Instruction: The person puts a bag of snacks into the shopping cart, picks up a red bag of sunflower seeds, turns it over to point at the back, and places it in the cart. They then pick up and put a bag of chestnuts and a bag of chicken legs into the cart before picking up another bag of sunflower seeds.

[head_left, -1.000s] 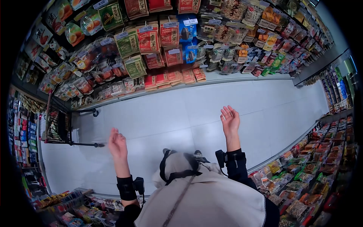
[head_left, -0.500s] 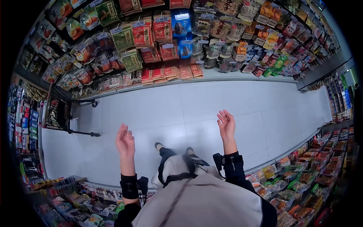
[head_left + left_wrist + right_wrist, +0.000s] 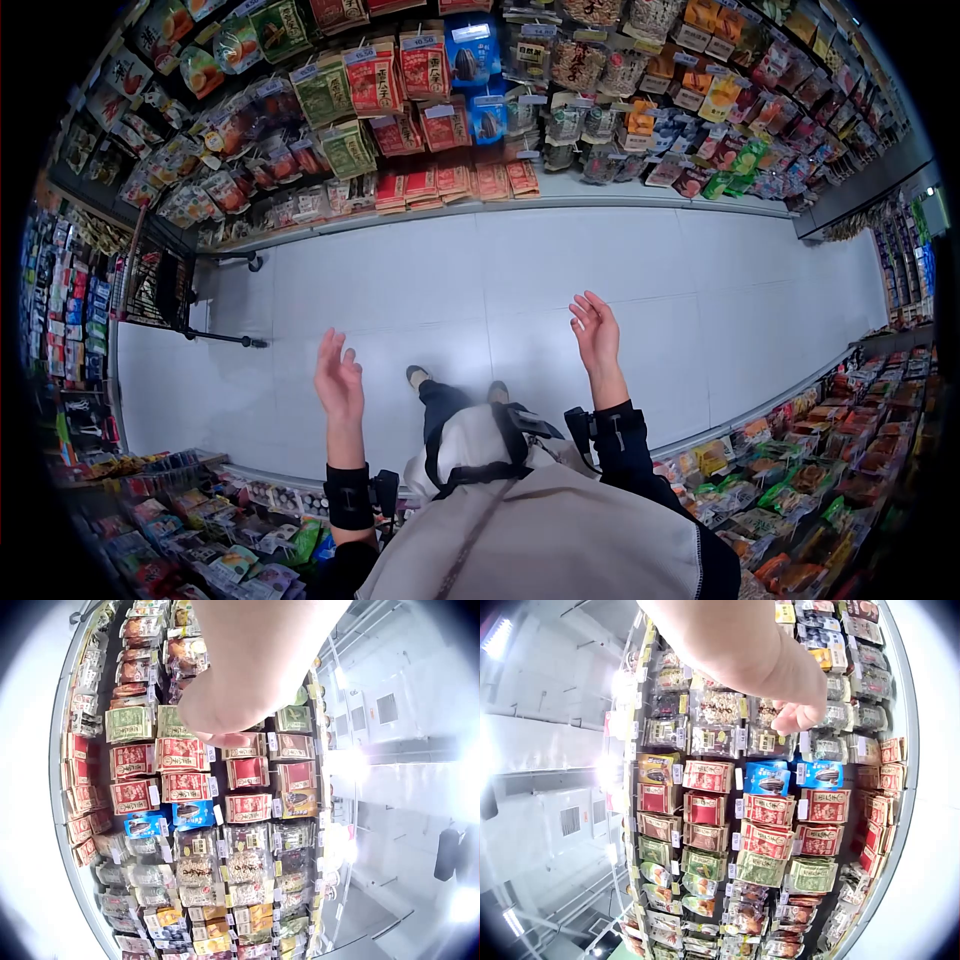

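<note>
My left hand [image 3: 340,378] is held out over the aisle floor with its fingers relaxed and nothing in it. To the right, my right hand [image 3: 597,335] is also raised over the floor, palm partly up, fingers loosely bent and holding nothing. Both hands are apart from the shelf. Ahead hang red snack packets [image 3: 373,80], green packets [image 3: 322,95] and blue packets [image 3: 472,55] on hooks. In the left wrist view the hand [image 3: 232,682] overlaps the packets; the right wrist view shows the other hand [image 3: 780,667] before clear bags of nuts [image 3: 718,707].
A black wire shopping cart [image 3: 160,275] stands at the left by the shelf. More packaged snacks [image 3: 800,480] fill a low display behind on the right. The pale tiled floor [image 3: 480,270] lies between the shelves. Price tags [image 3: 362,55] stick out on the hooks.
My left hand has moved slightly right and both hands a little lower in view. The feet have come into sight below, and the shelf has shifted left in view.
</note>
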`<action>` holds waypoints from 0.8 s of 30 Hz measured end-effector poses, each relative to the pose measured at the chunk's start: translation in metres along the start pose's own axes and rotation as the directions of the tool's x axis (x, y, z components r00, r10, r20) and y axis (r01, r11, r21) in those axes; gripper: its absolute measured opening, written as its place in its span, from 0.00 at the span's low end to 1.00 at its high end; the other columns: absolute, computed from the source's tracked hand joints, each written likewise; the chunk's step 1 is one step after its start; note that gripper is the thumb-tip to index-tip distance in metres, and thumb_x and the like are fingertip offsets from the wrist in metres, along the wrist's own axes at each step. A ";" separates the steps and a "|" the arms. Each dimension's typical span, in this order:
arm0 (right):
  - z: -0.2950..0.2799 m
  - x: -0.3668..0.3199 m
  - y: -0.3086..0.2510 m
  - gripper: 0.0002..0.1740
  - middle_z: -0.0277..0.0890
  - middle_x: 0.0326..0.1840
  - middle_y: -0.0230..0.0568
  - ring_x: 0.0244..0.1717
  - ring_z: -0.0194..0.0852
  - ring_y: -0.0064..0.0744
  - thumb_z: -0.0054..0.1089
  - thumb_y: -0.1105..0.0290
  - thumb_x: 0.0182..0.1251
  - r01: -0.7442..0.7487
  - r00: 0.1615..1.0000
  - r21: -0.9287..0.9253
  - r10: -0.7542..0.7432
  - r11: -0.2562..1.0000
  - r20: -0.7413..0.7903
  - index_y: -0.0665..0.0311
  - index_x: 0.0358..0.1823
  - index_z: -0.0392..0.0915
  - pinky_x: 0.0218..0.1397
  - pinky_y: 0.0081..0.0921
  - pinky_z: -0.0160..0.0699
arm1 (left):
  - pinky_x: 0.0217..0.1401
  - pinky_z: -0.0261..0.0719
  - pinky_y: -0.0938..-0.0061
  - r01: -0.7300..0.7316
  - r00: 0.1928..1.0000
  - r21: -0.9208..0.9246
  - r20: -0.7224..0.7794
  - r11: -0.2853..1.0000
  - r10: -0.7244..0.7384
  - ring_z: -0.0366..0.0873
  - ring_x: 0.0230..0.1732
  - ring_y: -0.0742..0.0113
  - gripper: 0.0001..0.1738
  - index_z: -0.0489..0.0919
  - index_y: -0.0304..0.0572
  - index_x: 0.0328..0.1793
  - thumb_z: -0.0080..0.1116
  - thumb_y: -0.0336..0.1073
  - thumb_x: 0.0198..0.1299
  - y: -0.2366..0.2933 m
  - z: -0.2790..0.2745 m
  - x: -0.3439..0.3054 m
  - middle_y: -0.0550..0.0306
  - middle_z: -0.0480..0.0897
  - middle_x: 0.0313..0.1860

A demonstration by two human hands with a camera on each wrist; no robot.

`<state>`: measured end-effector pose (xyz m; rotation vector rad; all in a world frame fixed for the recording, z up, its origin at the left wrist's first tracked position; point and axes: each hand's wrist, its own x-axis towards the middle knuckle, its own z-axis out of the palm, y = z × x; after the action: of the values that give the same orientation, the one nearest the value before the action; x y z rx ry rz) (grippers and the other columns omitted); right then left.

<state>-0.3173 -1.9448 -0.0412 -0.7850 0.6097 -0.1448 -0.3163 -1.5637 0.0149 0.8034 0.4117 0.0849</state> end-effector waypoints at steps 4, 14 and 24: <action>-0.007 0.003 0.001 0.18 0.70 0.45 0.41 0.44 0.68 0.30 0.43 0.62 0.61 -0.009 1.000 -0.018 0.009 1.000 -0.011 0.66 0.48 0.66 0.43 0.25 0.63 | 0.27 0.68 0.87 0.011 0.998 0.045 -0.061 0.999 -0.009 0.67 0.33 0.75 0.21 0.65 0.40 0.58 0.45 0.36 0.58 -0.001 0.009 -0.005 0.60 0.71 0.44; 0.021 0.032 0.024 0.17 0.70 0.44 0.39 0.43 0.68 0.29 0.42 0.64 0.61 -0.085 0.996 -0.088 0.085 0.992 -0.006 0.65 0.48 0.67 0.44 0.25 0.63 | 0.27 0.74 0.88 -0.010 0.975 0.039 -0.220 0.999 0.018 0.72 0.31 0.74 0.21 0.65 0.37 0.58 0.44 0.34 0.58 0.006 -0.017 0.027 0.59 0.72 0.43; 0.124 0.103 0.048 0.17 0.70 0.44 0.38 0.43 0.69 0.28 0.39 0.65 0.62 -0.092 0.996 -0.210 0.093 0.973 -0.007 0.65 0.48 0.66 0.43 0.23 0.66 | 0.30 0.62 0.87 -0.045 0.970 0.124 -0.230 0.991 0.072 0.66 0.35 0.77 0.21 0.68 0.45 0.56 0.46 0.41 0.56 0.046 -0.022 0.154 0.65 0.72 0.44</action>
<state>-0.1682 -1.8690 -0.0546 -0.9585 0.6646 0.0072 -0.1792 -1.4815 -0.0155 0.9259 0.6210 0.2139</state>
